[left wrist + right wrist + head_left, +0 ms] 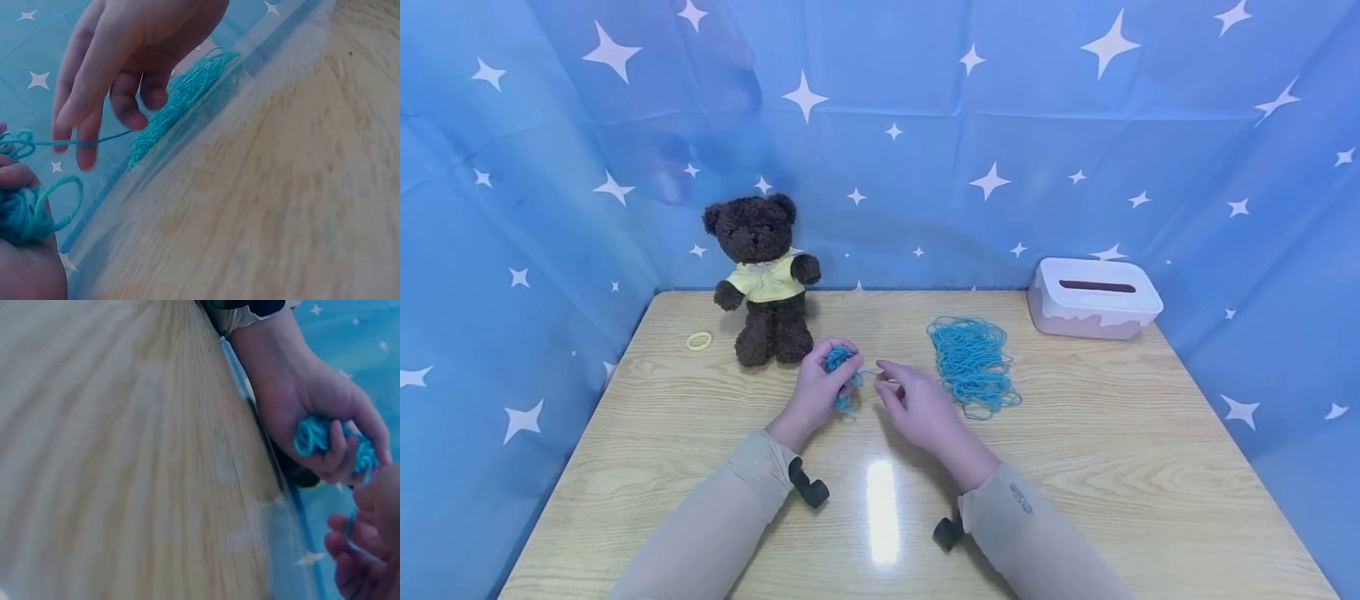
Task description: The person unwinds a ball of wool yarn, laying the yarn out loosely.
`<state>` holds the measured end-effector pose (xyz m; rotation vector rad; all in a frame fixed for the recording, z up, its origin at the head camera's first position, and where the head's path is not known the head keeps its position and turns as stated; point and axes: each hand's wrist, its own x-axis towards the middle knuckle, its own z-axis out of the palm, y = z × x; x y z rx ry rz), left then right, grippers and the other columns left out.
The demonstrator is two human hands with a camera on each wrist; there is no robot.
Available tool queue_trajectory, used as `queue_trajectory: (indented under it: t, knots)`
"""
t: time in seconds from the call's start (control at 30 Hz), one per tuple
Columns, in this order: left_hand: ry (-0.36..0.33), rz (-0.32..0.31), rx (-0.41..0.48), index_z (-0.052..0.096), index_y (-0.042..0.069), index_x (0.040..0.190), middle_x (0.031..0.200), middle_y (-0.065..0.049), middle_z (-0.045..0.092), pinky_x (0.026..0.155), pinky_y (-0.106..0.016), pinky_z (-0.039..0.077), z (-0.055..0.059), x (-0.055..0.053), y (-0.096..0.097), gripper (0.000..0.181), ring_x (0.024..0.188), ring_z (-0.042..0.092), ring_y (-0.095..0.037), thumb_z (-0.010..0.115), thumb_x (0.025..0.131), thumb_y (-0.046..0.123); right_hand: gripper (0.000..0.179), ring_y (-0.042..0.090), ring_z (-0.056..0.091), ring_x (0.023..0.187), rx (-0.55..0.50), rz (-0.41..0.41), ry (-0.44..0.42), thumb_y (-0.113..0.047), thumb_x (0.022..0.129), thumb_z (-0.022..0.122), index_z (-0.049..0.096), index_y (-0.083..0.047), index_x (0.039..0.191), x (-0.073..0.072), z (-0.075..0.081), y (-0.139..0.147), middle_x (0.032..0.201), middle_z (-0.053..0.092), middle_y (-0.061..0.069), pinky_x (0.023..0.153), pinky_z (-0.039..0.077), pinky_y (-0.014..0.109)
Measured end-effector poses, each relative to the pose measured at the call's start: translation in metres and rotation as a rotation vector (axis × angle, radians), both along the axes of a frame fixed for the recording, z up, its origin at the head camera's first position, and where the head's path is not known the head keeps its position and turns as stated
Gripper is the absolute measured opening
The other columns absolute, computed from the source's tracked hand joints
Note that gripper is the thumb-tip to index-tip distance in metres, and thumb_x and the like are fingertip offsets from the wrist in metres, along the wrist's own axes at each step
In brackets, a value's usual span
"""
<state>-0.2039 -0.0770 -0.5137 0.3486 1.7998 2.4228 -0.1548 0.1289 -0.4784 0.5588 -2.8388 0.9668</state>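
Note:
My left hand [823,383] grips a bundled wad of teal yarn [838,360], with the fingers curled round it and loops sticking out at the sides. In the left wrist view a loose loop stands out from the wad [25,215]. Close to its right, my right hand [917,408] holds a single strand of yarn [112,137] that runs taut from the wad across its fingers. Its index finger and thumb point toward the left hand. Beyond the right hand lies a loose pile of teal yarn [972,362] on the table.
A dark brown teddy bear [767,283] in a yellow shirt stands at the back left of the wooden table [1120,467]. A pale yellow ring [698,341] lies left of it. At the back right sits a white and pink tissue box [1093,300], before a blue star-patterned curtain.

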Motion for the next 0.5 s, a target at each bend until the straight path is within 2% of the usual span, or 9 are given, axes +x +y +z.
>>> queue_trajectory:
  t: [0.1, 0.2, 0.27, 0.37, 0.5]
  knots:
    - [-0.007, -0.008, -0.001, 0.064, 0.005, 0.114, 0.083, 0.006, 0.062, 0.050, -0.022, 0.039, 0.001, 0.001, 0.001, 0.009, 0.056, 0.047, -0.007, 0.069, 0.107, 0.008, 0.029, 0.013, 0.070, 0.085, -0.010, -0.011, 0.007, -0.025, 0.112, 0.064, 0.077, -0.010, 0.133, -0.002, -0.002, -0.004, 0.115, 0.083, 0.005, 0.077, 0.060, 0.033]
    - [-0.010, -0.007, 0.006, 0.064, 0.004, 0.115, 0.082, 0.006, 0.061, 0.051, -0.022, 0.038, 0.001, 0.001, 0.001, 0.010, 0.055, 0.045, -0.007, 0.069, 0.107, 0.008, 0.021, 0.010, 0.068, 0.081, -0.033, -0.029, 0.041, -0.022, 0.111, 0.066, 0.081, -0.011, 0.120, -0.001, -0.002, 0.001, 0.103, 0.083, 0.002, 0.076, 0.059, 0.031]
    - [-0.001, -0.008, 0.014, 0.064, 0.005, 0.114, 0.081, 0.007, 0.059, 0.051, -0.022, 0.038, 0.001, 0.000, 0.001, 0.008, 0.055, 0.044, -0.007, 0.068, 0.108, 0.007, 0.019, 0.008, 0.066, 0.077, -0.062, -0.043, 0.073, -0.020, 0.110, 0.067, 0.082, -0.011, 0.118, 0.001, 0.000, 0.010, 0.100, 0.083, 0.002, 0.072, 0.058, 0.028]
    - [0.014, -0.006, 0.024, 0.065, 0.013, 0.111, 0.079, 0.007, 0.057, 0.051, -0.021, 0.037, 0.000, 0.000, 0.001, 0.008, 0.055, 0.042, -0.007, 0.067, 0.108, 0.006, 0.017, 0.006, 0.062, 0.069, -0.092, -0.079, 0.136, -0.019, 0.109, 0.069, 0.081, -0.009, 0.115, 0.005, 0.002, 0.026, 0.096, 0.082, 0.004, 0.064, 0.053, 0.023]
    - [0.009, 0.006, 0.030, 0.065, 0.014, 0.110, 0.079, 0.007, 0.056, 0.051, -0.021, 0.037, 0.001, 0.001, 0.001, 0.010, 0.054, 0.042, -0.007, 0.067, 0.108, 0.004, 0.016, 0.008, 0.060, 0.068, -0.130, -0.138, 0.199, -0.015, 0.107, 0.070, 0.081, -0.006, 0.113, 0.010, 0.005, 0.050, 0.091, 0.079, 0.006, 0.061, 0.052, 0.023]
